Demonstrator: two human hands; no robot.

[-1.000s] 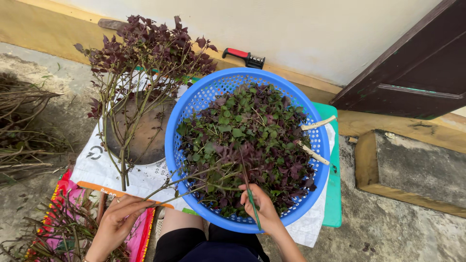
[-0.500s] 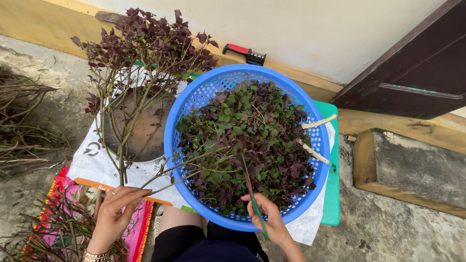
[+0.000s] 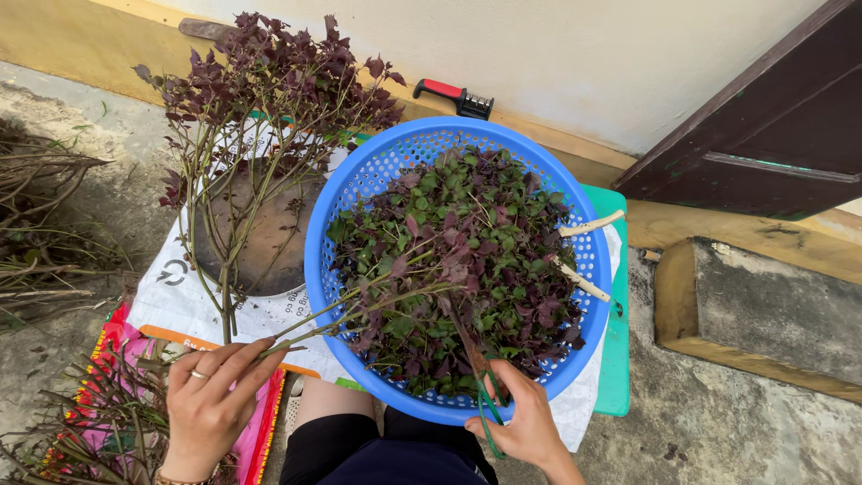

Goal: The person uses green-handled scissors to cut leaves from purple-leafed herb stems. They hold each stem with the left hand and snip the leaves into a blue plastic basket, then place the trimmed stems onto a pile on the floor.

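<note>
1. Fingers of the left hand [image 3: 211, 400] pinch a leafy stem [image 3: 359, 314], stretching it over the blue basket's [image 3: 316, 269] near rim, so plucked leaves would land inside.
2. Right hand [image 3: 525, 422], just outside that rim, curls around green-handled scissors [image 3: 480, 382], blade angled up toward the stem's tip.

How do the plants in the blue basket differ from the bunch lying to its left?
The leaves in the blue basket are plucked loose, mixed green and purple, and heaped in its bowl. The bunch keeps its long stems, looks mostly dark purple, and lies on a white sack. Both seem the same leafy plant.
</note>
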